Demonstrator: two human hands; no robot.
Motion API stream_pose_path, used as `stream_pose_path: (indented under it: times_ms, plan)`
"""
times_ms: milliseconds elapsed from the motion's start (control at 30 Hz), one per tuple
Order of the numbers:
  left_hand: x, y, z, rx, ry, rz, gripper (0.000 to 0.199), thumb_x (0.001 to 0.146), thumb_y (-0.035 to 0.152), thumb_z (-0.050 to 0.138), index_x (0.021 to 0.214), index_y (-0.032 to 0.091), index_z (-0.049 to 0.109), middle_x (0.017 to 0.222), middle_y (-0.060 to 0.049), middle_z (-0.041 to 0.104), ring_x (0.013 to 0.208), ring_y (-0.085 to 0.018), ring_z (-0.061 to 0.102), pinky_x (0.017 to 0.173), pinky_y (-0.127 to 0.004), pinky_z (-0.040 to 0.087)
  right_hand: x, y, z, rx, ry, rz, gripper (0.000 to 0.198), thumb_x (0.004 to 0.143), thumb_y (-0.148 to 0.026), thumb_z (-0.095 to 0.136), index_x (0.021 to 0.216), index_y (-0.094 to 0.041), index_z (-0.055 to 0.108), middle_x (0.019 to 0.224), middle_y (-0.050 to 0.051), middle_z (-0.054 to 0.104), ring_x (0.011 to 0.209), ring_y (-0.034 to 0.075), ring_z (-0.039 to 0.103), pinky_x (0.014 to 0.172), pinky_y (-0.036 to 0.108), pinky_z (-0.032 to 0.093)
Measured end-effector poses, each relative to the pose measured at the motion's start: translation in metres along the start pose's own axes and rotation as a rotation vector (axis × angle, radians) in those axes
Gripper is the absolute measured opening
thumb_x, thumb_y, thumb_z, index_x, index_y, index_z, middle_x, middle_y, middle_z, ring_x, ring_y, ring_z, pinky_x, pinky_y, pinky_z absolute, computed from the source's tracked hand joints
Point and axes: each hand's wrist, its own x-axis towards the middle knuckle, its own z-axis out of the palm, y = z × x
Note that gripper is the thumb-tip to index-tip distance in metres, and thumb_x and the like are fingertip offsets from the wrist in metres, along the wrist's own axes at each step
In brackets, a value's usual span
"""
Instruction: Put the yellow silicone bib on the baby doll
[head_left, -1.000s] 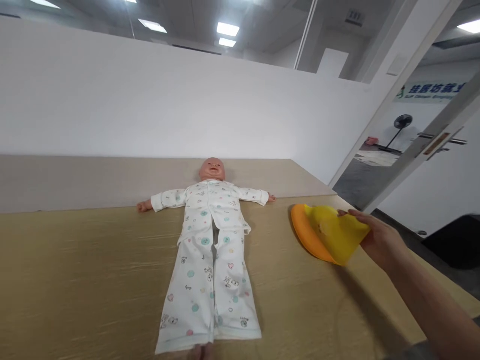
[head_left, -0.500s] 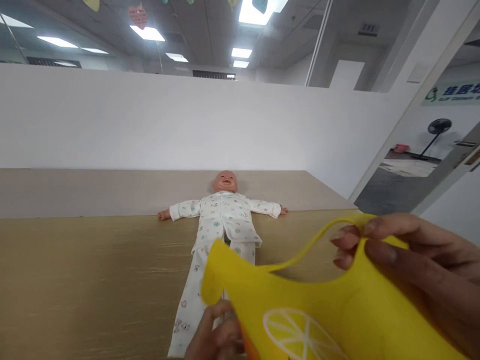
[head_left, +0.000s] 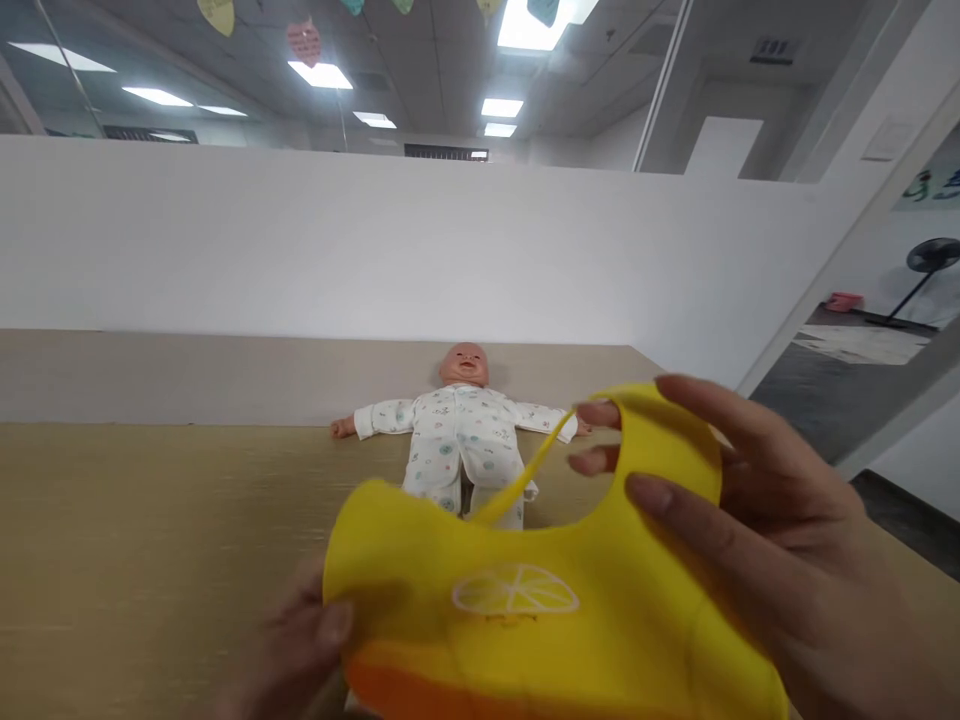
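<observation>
A yellow bib (head_left: 600, 620) with a printed lemon slice and an orange lower part is held up in front of me. My right hand (head_left: 757, 540) pinches its upper right strap, the thumb in front and fingers behind. My left hand (head_left: 292, 640), blurred, grips the bib's left edge with the thumb on the front. Beyond it a baby doll (head_left: 465, 430) in white patterned clothes lies on its back, arms spread wide. The bib hides the doll's lower legs.
The doll lies on a wood-toned table (head_left: 187, 530) with a greyish strip (head_left: 187, 375) along the back. Behind that rises a white partition (head_left: 337, 240) with glass above. At the right, a doorway shows a black standing fan (head_left: 932, 256) and a pink bin (head_left: 844, 301).
The bib has moved left and spread out, its lemon print now facing me more fully. My left hand has shifted left to the bib's edge; the view has turned slightly left.
</observation>
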Motion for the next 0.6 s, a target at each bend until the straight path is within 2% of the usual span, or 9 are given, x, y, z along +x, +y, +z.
stream_pose_path:
  times_ms: [33,100,200,267,367,467,600]
  plan:
    - [-0.008,-0.001,-0.013,-0.065,-0.030,-0.035,0.068,0.080,0.070,0.035,0.098,0.013,0.068,0.085,-0.012,0.072,0.096,-0.030,0.064,0.072,-0.043,0.054,0.005,-0.001,0.001,-0.020,0.006,-0.009,0.044,0.076,-0.031,0.066,0.117,-0.041,0.053,0.122,-0.001,0.060,0.096,0.020,0.065,0.066,0.029,0.060]
    - [-0.005,0.002,-0.033,-0.310,-0.143,-0.213,0.050,0.070,0.061,0.062,0.087,0.015,0.072,0.077,-0.010,0.072,0.081,-0.031,0.067,0.060,-0.039,0.056,0.018,-0.003,0.003,0.002,-0.039,-0.044,0.046,0.075,-0.029,0.067,0.118,-0.039,0.053,0.126,0.000,0.056,0.101,0.021,0.063,0.072,0.031,0.059]
    - [0.029,0.016,-0.046,-0.539,-0.184,-0.350,0.027,0.062,0.038,0.077,0.080,0.019,0.073,0.079,-0.005,0.072,0.069,-0.024,0.068,0.059,-0.029,0.057,0.044,-0.005,0.008,0.184,-0.174,-0.100,0.036,0.076,-0.022,0.064,0.110,-0.035,0.058,0.126,0.000,0.056,0.102,0.021,0.062,0.078,0.035,0.057]
    - [0.055,0.023,-0.044,-0.586,-0.177,-0.339,0.020,0.064,0.029,0.077,0.082,0.021,0.072,0.083,-0.003,0.073,0.070,-0.020,0.068,0.062,-0.024,0.057,0.065,-0.001,0.013,0.300,-0.226,-0.108,0.033,0.076,-0.019,0.063,0.105,-0.033,0.060,0.125,-0.001,0.057,0.103,0.021,0.061,0.082,0.038,0.055]
    - [0.087,0.022,-0.036,-0.570,-0.211,-0.286,0.030,0.070,0.026,0.072,0.099,0.020,0.068,0.097,-0.006,0.071,0.082,-0.022,0.068,0.069,-0.027,0.057,0.098,0.014,0.018,0.381,-0.256,-0.108,0.039,0.071,-0.017,0.065,0.106,-0.033,0.060,0.123,-0.003,0.057,0.109,0.023,0.058,0.090,0.044,0.050]
    - [0.115,0.007,-0.026,-0.552,-0.243,-0.241,0.038,0.071,0.023,0.070,0.108,0.017,0.064,0.107,-0.009,0.068,0.094,-0.025,0.065,0.077,-0.029,0.055,0.128,0.040,0.023,0.395,-0.246,-0.093,0.044,0.067,-0.017,0.066,0.108,-0.032,0.060,0.125,-0.003,0.055,0.112,0.023,0.055,0.093,0.046,0.047]
    - [0.156,-0.020,-0.009,-0.554,-0.282,-0.220,0.036,0.075,0.035,0.067,0.104,0.014,0.065,0.104,-0.011,0.068,0.095,-0.024,0.065,0.080,-0.028,0.053,0.161,0.078,0.032,0.380,-0.203,-0.031,0.046,0.063,-0.014,0.063,0.108,-0.028,0.060,0.115,0.000,0.059,0.106,0.022,0.058,0.091,0.043,0.048]
